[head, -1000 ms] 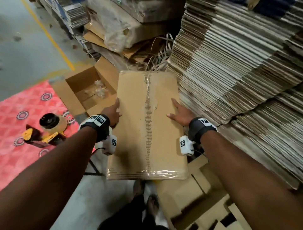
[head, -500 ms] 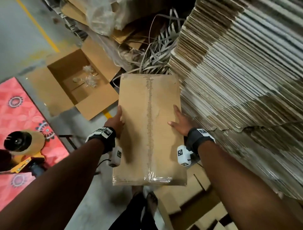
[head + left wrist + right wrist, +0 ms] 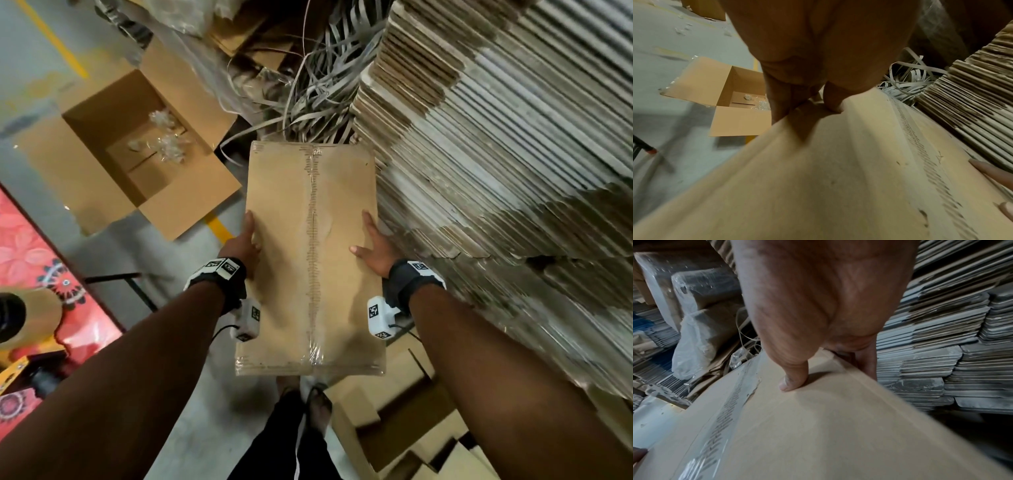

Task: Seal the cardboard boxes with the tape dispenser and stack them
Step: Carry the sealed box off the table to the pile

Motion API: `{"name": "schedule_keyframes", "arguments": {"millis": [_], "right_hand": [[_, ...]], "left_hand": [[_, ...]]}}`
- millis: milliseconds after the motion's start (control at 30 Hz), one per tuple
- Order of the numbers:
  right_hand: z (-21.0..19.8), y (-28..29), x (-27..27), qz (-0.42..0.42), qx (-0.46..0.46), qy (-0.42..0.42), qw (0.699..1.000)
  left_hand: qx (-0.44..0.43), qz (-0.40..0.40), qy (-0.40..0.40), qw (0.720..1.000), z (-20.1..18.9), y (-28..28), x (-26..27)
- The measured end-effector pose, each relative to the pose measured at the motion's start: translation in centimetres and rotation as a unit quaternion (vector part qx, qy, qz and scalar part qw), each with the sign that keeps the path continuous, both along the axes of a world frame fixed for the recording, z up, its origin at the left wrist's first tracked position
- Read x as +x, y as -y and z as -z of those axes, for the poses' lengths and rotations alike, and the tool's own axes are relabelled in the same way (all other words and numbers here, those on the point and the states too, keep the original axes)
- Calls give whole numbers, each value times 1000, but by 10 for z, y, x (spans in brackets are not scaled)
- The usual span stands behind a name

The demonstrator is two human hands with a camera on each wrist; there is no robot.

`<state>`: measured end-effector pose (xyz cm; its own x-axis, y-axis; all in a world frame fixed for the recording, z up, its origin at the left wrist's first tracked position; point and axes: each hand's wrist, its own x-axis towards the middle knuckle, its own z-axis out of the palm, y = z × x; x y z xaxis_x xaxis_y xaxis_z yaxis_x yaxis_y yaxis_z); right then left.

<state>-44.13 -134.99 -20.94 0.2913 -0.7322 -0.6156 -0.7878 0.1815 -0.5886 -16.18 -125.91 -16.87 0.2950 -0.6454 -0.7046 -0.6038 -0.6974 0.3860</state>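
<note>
At the frame's centre, the left hand (image 3: 244,245) and right hand (image 3: 375,248) grip the taped box (image 3: 310,260), thumbs on top, fingers curled over its sides; stacking it comes next, needing a level landing.

No readable text, brand or number is found in any view. Black-and-white square code markers are seen on the band (image 3: 223,268) just behind the left hand (image 3: 240,245) and on the white block (image 3: 247,319) under that wrist; the same markers are carried by the band (image 3: 418,268) and block (image 3: 377,316) behind the right hand (image 3: 376,247). No print is made out on the box (image 3: 284,246) between the hands.
</note>
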Motion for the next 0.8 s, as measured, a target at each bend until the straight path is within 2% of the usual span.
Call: {"name": "schedule_keyframes", "arguments": {"millis": [133,400,600,667,800], "right_hand": [[24,3,3,6,8,1,1000],[48,5,7,1,-19,-21,1000],[27,-9,14,16,-8,-95,995],[11,-23,20,36,-34,-108,993],[-17,-65,37,53,-100,-72,991]], "left_hand": [[2,8,8,1000,15,3,4],[-16,-3,-11,1000,37,-2,7],[-25,47,38,998,33,-9,4],[-32,52,45,997,28,-16,3],[-76,28,56,995,10,-46,1]]}}
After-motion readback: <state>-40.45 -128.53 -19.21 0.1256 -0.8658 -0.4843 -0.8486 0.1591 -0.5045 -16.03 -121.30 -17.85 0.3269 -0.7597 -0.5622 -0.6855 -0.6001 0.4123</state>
